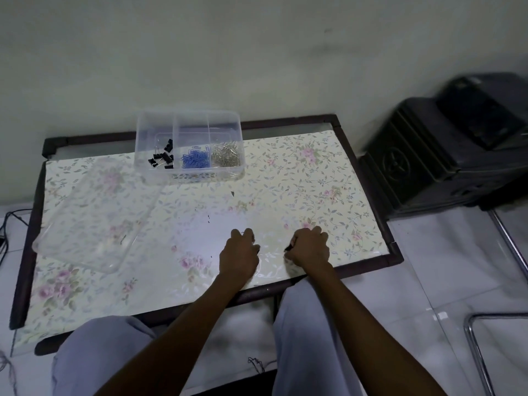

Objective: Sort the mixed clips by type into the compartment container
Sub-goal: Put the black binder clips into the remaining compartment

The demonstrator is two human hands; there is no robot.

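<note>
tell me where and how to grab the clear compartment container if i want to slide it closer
Take the clear compartment container by its near long wall, coming from the front with a hand at each near corner. It sits upright and open-topped at the far edge of the table, so its rim gives a hold. Keep it level: black binder clips, blue paper clips and silver clips lie loose inside.

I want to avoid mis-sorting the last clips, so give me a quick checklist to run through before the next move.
1. Compartment container open, within view: ok.
2. Types kept apart: black binder clips left, blue paper clips middle, silver clips right: ok.
3. Right hand pinches a small dark item: ok; its type: cannot tell.
4. Left hand curled; what it holds: cannot tell.
5. Clear lid lies flat, left of the hands: ok.
6. Stray specks on the table being clips: cannot tell.
</note>
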